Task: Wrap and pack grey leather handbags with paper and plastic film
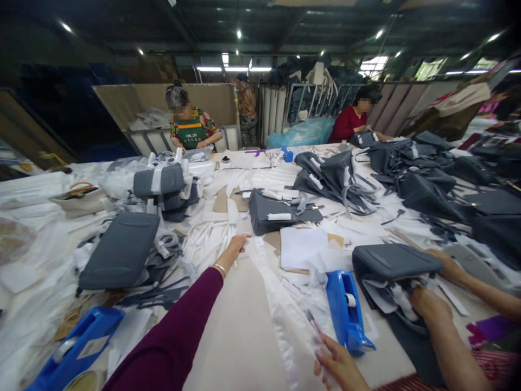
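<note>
A long white wrapping strip (280, 304) lies along the table from the middle toward me. My left hand (235, 248), on an arm in a maroon sleeve, reaches forward and pinches the strip's far end. At the bottom edge, my right hand (340, 366) has its fingers closed on the near end. A blue tape dispenser (345, 309) stands just right of the strip, close to my right hand. Beyond my left hand lies a grey handbag (277, 214) with white wrapped parts.
A co-worker's two hands (427, 301) at my right work inside a grey bag (391, 260). More grey bags (118, 252) and dark bags (423, 190) cover the table among white paper strips. A second blue dispenser (77, 347) sits at bottom left. Two people sit at the far side.
</note>
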The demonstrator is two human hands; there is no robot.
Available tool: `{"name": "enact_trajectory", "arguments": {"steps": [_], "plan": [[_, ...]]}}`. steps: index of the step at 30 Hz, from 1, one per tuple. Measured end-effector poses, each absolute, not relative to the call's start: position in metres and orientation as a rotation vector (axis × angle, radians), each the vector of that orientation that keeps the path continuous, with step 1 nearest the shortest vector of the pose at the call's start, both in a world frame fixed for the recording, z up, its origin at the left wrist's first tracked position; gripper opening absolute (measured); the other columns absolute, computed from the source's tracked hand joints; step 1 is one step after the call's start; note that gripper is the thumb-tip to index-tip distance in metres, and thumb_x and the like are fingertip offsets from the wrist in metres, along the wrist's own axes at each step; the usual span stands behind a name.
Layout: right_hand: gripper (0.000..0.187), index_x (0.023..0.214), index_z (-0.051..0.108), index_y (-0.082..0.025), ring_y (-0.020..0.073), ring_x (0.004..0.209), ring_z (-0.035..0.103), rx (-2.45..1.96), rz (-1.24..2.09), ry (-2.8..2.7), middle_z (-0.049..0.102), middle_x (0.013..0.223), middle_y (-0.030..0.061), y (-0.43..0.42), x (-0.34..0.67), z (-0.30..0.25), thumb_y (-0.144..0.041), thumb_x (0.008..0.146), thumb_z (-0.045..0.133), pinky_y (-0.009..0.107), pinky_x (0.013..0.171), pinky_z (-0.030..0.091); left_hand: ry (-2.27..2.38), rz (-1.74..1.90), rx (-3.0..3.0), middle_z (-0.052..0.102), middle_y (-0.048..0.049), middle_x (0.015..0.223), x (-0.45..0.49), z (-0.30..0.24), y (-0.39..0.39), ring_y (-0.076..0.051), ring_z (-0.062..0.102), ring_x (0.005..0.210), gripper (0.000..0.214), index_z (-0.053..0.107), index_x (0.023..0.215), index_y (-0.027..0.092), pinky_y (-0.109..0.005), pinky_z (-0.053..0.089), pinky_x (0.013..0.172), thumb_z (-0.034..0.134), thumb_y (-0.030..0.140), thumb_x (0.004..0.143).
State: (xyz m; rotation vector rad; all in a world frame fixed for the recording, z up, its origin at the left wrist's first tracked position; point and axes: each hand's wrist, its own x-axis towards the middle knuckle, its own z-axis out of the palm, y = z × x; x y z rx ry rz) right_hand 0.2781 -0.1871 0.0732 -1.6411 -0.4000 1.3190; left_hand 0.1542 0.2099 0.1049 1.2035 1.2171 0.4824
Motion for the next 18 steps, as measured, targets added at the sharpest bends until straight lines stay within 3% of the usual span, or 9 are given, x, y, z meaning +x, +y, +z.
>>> {"name": "enact_trajectory", "arguments": {"steps": [4,8,12,15,18], "plan": [[0.061,0.103,0.057,-0.015,0.0113,0.034,0.043,-1.784,1.134,-0.372,0.059,0.054,0.0002,-0.136,0.265,0.045,-0.057,0.059,0.063,0.023,0.032,0.032,1.367,0.47,1.256,0.06,-0.0065,0.103,0.187,0.084,0.254,-0.016,0.06,0.084,0.029,0.056,0.11,0.013,-0.033,0.053,0.072,0.054,0.035,0.09],[0.054,0.107,0.058,-0.017,0.0168,0.046,0.054,-1.909,1.047,-0.415,0.062,0.06,0.0017,-0.105,0.266,0.023,-0.051,0.065,0.058,0.026,0.04,0.04,1.459,0.477,1.344,0.059,-0.0081,0.112,0.213,0.065,0.292,-0.019,0.06,0.095,0.032,0.055,0.115,0.014,-0.039,0.053,0.08,0.055,0.034,0.09],[0.048,0.105,0.06,-0.019,0.0275,0.08,0.065,-2.01,0.972,-0.405,0.068,0.081,0.0087,-0.098,0.267,0.007,-0.047,0.065,0.059,0.034,0.065,0.052,1.487,0.555,1.52,0.058,-0.0133,0.114,0.219,0.054,0.305,-0.023,0.058,0.103,0.036,0.052,0.117,0.01,-0.039,0.049,0.085,0.06,0.027,0.086],[0.046,0.105,0.061,-0.02,0.0309,0.101,0.061,-2.025,0.913,-0.414,0.066,0.105,0.0127,-0.101,0.264,0.004,-0.044,0.065,0.059,0.039,0.088,0.049,1.483,0.659,1.683,0.045,-0.0193,0.132,0.204,0.046,0.285,-0.028,0.042,0.126,0.047,0.044,0.126,0.011,-0.042,0.038,0.1,0.06,0.019,0.083],[0.045,0.106,0.062,-0.02,0.0307,0.107,0.06,-2.02,0.95,-0.474,0.064,0.111,0.012,-0.102,0.263,0.013,-0.04,0.067,0.059,0.04,0.098,0.044,1.279,0.643,2.11,0.041,-0.0154,0.139,0.184,0.027,0.247,-0.028,0.033,0.133,0.05,0.044,0.13,0.018,-0.047,0.029,0.108,0.059,0.02,0.083]]}}
